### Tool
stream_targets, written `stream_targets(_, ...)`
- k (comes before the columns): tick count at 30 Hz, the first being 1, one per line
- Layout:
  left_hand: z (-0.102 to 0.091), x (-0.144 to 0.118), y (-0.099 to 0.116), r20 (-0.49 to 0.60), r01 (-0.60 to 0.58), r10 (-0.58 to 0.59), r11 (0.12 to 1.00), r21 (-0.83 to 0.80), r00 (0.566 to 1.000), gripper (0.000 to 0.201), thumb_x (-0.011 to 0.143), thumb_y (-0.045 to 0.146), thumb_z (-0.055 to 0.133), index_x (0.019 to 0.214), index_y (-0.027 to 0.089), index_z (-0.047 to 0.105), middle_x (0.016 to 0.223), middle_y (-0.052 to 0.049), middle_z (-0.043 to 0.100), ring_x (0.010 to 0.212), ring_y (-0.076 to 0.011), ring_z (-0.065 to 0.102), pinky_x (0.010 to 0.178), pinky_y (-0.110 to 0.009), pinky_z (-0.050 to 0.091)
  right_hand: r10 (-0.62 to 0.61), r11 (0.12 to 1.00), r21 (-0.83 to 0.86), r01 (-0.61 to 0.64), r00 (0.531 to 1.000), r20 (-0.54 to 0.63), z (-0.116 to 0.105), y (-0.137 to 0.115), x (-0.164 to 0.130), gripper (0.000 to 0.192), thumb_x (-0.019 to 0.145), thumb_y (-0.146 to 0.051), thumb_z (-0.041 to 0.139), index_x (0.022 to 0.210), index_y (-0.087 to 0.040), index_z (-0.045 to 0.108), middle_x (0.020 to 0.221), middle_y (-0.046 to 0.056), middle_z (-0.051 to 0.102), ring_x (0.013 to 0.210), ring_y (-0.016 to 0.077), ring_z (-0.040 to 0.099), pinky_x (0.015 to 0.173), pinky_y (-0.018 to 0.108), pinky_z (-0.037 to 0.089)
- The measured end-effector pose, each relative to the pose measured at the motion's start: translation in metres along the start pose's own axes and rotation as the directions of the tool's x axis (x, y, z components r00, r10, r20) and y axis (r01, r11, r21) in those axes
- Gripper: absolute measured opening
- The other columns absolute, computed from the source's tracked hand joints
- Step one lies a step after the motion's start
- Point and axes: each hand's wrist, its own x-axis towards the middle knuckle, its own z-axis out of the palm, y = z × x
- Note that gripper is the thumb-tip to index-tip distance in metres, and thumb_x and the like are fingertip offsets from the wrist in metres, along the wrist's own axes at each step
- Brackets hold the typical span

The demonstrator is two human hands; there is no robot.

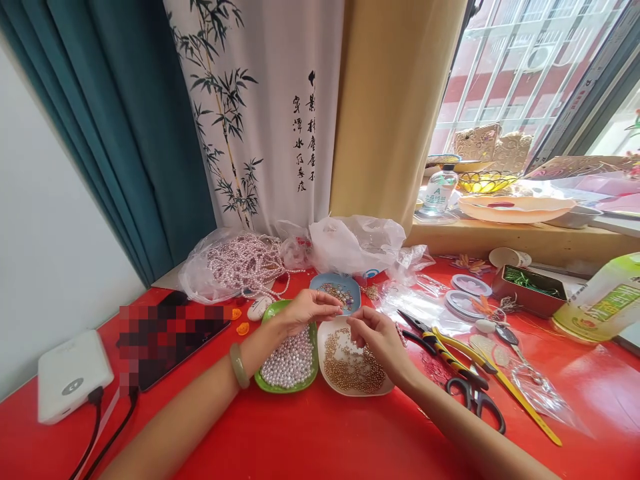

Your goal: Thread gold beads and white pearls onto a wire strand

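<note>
Left hand (307,308) and right hand (373,333) pinch something tiny above white dish of small gold beads (350,367); beads likely light, hard, slippery — fingertip grip.

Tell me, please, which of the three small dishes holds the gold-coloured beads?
The white dish, below the right hand; the green dish holds pale pearls, the blue dish mixed pieces.

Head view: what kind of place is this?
Probably a home craft table by a window, set up for beadwork: dishes of pearl beads and gold beads, bagged pearl strands, pliers, curtains behind.
</note>
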Motion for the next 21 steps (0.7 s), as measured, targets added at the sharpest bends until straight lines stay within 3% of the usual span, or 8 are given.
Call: stream_targets(21,0.0054,-0.0001,-0.0028,0.012,-0.127,0.126,0.984,0.124,0.992,0.026,0.046,0.023,0.074,0.066,0.011,0.063,0.058,0.000,0.060,0.051,-0.0062,0.050,0.052,-0.019,0.039,0.000,0.995,-0.100,-0.001,1.000,-0.015,0.0023,-0.0006,-0.0018,0.013,0.070,-0.024,0.046,0.059,-0.018,0.048,0.046,-0.004,0.049,0.043,0.0089,0.044,0.044,0.020,0.035)
